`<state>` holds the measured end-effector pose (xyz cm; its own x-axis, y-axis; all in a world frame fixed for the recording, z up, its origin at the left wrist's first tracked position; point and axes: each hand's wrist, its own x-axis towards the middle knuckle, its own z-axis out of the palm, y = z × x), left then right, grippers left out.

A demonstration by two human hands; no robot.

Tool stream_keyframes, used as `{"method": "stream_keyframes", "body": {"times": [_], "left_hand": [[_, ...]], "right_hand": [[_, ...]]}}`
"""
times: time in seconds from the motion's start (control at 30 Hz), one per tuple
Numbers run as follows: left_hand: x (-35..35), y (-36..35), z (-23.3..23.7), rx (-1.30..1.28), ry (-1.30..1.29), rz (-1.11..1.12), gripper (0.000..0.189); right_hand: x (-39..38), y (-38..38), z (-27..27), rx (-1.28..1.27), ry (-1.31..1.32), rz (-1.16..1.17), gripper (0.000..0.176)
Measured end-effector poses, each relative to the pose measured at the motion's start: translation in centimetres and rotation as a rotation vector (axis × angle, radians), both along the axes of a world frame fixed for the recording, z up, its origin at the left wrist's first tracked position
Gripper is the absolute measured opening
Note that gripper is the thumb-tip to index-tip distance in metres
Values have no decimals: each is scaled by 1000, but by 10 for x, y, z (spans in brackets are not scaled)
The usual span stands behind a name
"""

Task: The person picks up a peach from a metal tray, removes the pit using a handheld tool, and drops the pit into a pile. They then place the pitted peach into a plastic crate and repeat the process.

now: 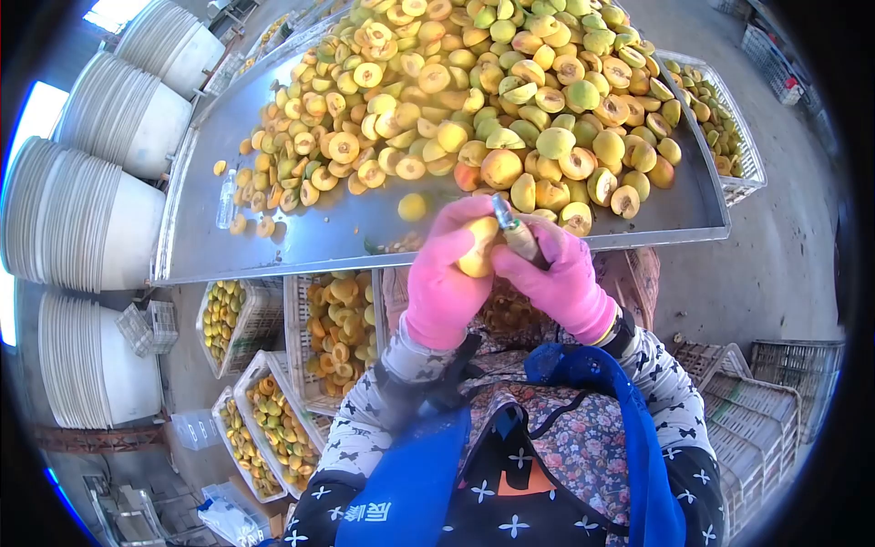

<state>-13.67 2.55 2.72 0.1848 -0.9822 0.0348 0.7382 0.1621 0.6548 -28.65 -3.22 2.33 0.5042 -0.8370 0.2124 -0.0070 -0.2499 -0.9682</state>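
Nearest, our blue apron (pixel 415 469) bears white characters (pixel 364 512) too small to read surely, then our left hand (pixel 447 287) grips a yellow fruit (pixel 478 250), our right hand (pixel 567 284) a tool (pixel 522 242) beside it, beyond them a metal table (pixel 310 239) of halved fruit (pixel 434 79).

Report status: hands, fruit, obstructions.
Left pink-gloved hand gripping rounded yellow fruit. Right pink-gloved hand holding wooden-handled, metal-tipped tool, tip beside fruit, contact unclear. Grey metal tray of cut fruit just beyond hands.
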Motion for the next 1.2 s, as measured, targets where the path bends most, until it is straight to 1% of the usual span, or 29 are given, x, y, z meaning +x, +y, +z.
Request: {"method": "stream_keyframes", "body": {"times": [0.07,0.1,0.13,0.2,0.23,0.27,0.3,0.33,0.37,0.4,0.47,0.5,0.57,0.6,0.7,0.77,0.8,0.83,0.9,0.93,1.0,1.1,1.2], "left_hand": [[-12,1,4,43,51,21,38],[-15,2,-3,38,-190,92,38],[-15,0,-13,28,-433,161,38],[-15,2,-19,77,-477,186,36],[-15,2,-17,129,-277,147,36],[-14,-1,-13,174,-81,110,36],[-11,-3,-8,162,-186,180,36],[-7,-2,-2,154,-289,251,36],[-3,-3,1,138,-309,291,37],[1,-3,3,122,-329,331,38],[5,-3,3,109,-97,243,35],[5,-3,2,107,18,195,33],[1,-1,3,100,-25,222,34],[0,-2,3,89,-46,239,35],[0,0,1,36,-150,202,32],[-4,-1,1,28,-488,279,32],[-6,-1,2,30,-553,289,32],[-8,-1,2,33,-618,301,32],[-9,-1,2,52,-502,274,32],[-9,0,2,60,-426,259,32],[-8,1,3,70,-201,209,30],[-9,2,2,79,-273,229,26],[-3,2,-8,109,-314,221,22]], "right_hand": [[0,-7,3,9,147,37,34],[0,-9,4,16,218,56,34],[4,-10,-3,-54,144,11,29],[5,-5,-10,-251,179,71,27],[5,-3,-7,-354,198,104,26],[2,-1,0,-523,128,262,23],[-4,8,3,-254,55,359,18],[-9,16,3,-255,83,279,19],[-11,18,3,-261,112,197,21],[-10,15,-3,-338,161,121,22],[-6,7,-16,-489,262,-41,26],[-5,5,-15,-504,303,-36,26],[-3,6,-14,-518,390,-21,28],[-3,5,-14,-540,427,-30,24],[-5,5,-14,-660,502,-38,24],[-5,4,-11,-639,515,-4,29],[-6,4,-10,-626,524,9,33],[-6,4,-11,-636,546,13,30],[-5,4,-16,-655,592,26,25],[-4,5,-17,-672,610,21,25],[-3,6,-18,-705,646,8,26],[-3,4,-27,-709,637,32,28],[0,9,-35,-557,550,96,26]]}}
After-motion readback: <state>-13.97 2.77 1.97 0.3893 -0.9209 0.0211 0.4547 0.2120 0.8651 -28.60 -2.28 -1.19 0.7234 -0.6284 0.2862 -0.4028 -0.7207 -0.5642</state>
